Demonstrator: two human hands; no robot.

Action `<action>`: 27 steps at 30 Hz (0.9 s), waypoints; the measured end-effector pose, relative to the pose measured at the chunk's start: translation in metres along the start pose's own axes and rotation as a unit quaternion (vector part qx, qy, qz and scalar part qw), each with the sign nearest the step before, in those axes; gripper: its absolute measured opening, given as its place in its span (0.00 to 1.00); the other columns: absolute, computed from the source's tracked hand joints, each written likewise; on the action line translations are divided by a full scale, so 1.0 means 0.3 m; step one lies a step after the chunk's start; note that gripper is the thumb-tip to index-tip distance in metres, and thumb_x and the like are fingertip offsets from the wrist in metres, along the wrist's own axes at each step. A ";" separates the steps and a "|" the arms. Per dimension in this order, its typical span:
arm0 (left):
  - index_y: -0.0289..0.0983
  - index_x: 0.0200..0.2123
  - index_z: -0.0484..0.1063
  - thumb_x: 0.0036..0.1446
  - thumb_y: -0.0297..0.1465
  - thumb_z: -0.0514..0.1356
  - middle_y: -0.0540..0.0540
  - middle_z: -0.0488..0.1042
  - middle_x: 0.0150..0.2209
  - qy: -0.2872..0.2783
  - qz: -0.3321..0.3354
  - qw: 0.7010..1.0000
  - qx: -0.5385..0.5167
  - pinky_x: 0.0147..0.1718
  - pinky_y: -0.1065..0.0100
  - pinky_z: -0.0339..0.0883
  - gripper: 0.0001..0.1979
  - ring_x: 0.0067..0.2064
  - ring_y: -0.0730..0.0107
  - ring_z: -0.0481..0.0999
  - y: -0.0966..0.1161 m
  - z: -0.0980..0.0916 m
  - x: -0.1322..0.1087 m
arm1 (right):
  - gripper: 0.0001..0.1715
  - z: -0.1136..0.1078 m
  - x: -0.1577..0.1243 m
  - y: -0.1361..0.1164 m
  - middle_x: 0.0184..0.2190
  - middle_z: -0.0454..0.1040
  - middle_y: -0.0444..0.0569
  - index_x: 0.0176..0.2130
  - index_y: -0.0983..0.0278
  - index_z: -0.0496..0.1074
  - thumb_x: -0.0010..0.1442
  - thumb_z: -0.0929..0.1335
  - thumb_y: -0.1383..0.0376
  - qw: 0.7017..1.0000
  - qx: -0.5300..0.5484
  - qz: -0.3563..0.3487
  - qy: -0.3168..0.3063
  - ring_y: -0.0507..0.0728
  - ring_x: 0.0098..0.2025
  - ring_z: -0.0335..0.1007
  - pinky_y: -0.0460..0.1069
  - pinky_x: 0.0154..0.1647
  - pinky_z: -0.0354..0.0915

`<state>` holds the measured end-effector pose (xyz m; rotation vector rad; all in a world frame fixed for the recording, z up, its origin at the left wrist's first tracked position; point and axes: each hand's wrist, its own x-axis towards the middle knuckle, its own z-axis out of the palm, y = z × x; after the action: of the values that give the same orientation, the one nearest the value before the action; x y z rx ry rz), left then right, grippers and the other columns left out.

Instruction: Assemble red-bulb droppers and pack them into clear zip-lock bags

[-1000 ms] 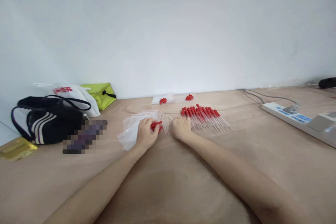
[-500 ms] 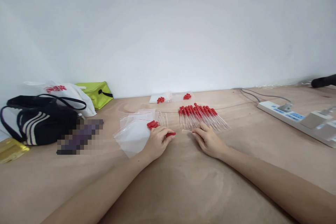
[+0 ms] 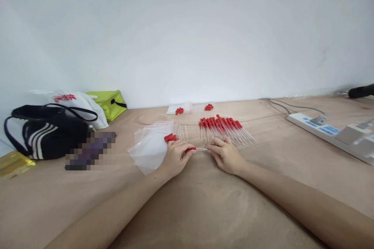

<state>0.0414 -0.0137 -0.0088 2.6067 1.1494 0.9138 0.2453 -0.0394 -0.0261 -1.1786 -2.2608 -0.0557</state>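
My left hand pinches a red rubber dropper bulb between thumb and fingers. A clear glass dropper tube lies in the closed fingers of my right hand, and its left end meets the mouth of the bulb. Whether the tube is inside the bulb is too small to tell. Beyond my right hand several droppers with red bulbs lie side by side. Loose red bulbs rest on clear zip bags behind my left hand, with loose glass tubes alongside.
Near the wall lie more bags with red bulbs. A black bag, a white plastic bag and a green box bag stand at the left. A power strip with plugs and cables sits at the right.
My right hand has moved left with the glass tube, closing the gap to the red bulb. My left hand stays nearly in place, and the view has shifted slightly.
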 end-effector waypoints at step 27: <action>0.39 0.29 0.71 0.57 0.32 0.54 0.50 0.75 0.28 -0.029 0.090 0.994 0.061 0.42 0.60 0.46 0.08 0.33 0.68 0.70 0.015 -0.024 -0.004 | 0.12 -0.008 0.013 -0.021 0.25 0.69 0.45 0.28 0.65 0.70 0.49 0.59 0.74 0.994 -0.097 -0.057 -0.009 0.49 0.24 0.53 0.51 0.32 0.41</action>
<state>0.0391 -0.0184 -0.0020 2.8538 0.9987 0.8177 0.2400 -0.0412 -0.0207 -1.1486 -2.3788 -0.3165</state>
